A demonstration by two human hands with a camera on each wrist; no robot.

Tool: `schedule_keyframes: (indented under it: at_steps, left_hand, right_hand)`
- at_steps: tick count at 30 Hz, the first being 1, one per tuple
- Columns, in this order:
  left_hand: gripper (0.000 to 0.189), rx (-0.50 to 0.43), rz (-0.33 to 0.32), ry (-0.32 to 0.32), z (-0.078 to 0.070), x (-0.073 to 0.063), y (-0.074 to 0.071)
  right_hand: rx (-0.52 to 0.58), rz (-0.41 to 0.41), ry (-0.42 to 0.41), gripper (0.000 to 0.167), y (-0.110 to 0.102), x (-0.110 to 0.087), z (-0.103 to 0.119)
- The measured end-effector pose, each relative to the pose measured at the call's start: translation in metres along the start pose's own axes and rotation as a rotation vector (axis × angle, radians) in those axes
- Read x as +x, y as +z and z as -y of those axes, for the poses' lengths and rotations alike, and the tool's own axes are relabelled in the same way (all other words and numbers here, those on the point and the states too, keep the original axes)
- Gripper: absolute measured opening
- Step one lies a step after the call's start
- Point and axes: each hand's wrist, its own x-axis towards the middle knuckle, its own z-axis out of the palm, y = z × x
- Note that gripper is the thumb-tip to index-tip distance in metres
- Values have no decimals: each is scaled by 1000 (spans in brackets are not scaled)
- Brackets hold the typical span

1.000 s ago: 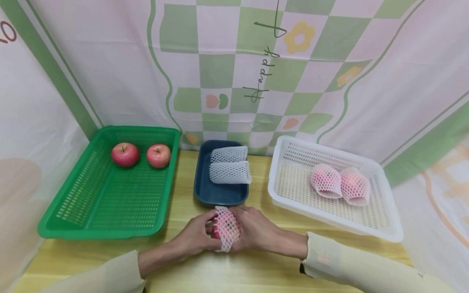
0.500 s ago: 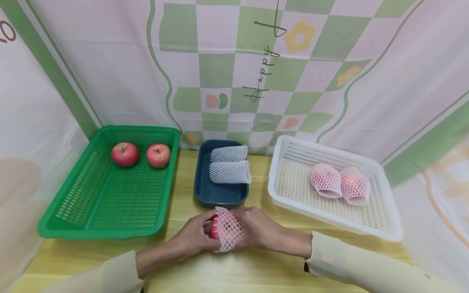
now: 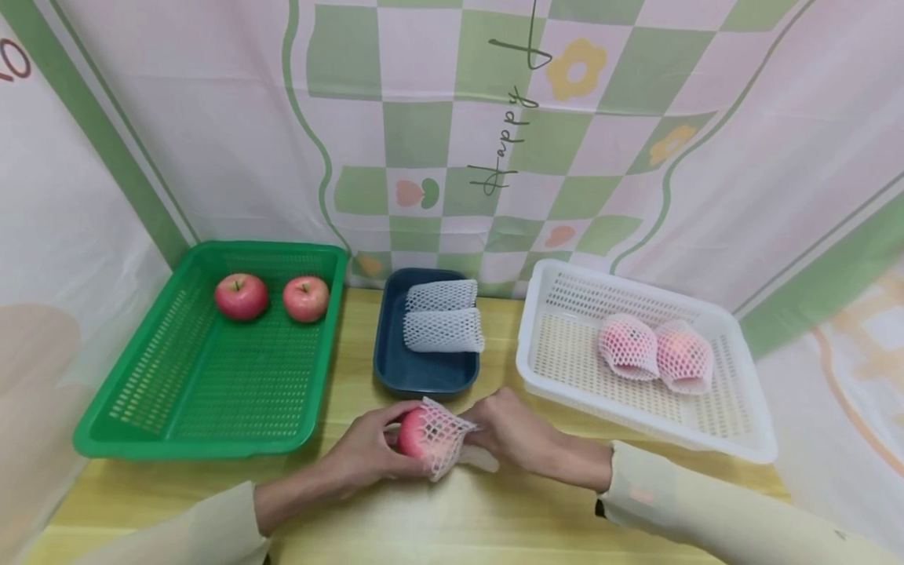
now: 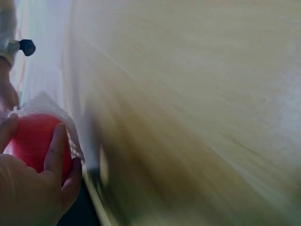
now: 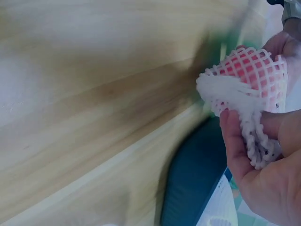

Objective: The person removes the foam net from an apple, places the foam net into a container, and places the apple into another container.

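A red apple (image 3: 413, 436) is partly covered by a white foam net sleeve (image 3: 443, 441) above the table's front. My left hand (image 3: 370, 449) grips the apple's bare side, fingers curled round it; the left wrist view shows that red side of the apple (image 4: 35, 141) too. On the other side my right hand (image 3: 510, 431) pinches the gathered loose end of the foam net (image 5: 256, 136), which is stretched toward it. In the right wrist view my right hand (image 5: 268, 174) has the bunched netting between thumb and fingers.
On the left, a green basket (image 3: 212, 449) holds two bare apples (image 3: 241, 297). A dark blue tray (image 3: 424, 384) in the middle has two folded foam nets (image 3: 442, 330). The white basket (image 3: 565, 392) at right holds two netted apples (image 3: 628, 348). A patterned curtain hangs behind.
My right hand has moved right, off the apple's side, drawing the net's end out with it. The left hand still holds the apple, and more of its red side shows.
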Motion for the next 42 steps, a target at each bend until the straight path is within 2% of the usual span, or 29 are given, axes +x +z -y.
schedule_keyframes:
  at_steps: [3, 6, 12, 22, 24, 31, 37, 42]
  left_hand:
    - [93, 19, -13, -11, -1, 0, -3]
    - [91, 7, -7, -17, -1, 0, -4]
    - [86, -41, 16, -12, -1, -4, -6]
    - [86, -50, -16, -23, -10, -13, -10]
    - [85, -56, -12, -14, -12, -15, -11]
    - [87, -94, 24, 16, -26, -22, -15]
    - [88, -133, 37, 25, -38, -27, -21]
    - [87, -90, 14, 39, -48, -31, -29]
  right_hand:
    - [17, -58, 7, 20, -4, -3, -2]
    - [-15, -94, 9, 20, -8, -4, -3]
    - [-71, -104, 39, 21, -18, -7, -1]
    - [-120, -120, 37, 18, -47, -3, 6]
    - [-125, -119, 26, 16, -56, 0, 7]
    - [-148, -144, 74, 12, -82, 17, 13]
    - [-192, -155, 85, 6, -99, 37, 12]
    - [-215, -147, 89, 25, -114, 65, 4]
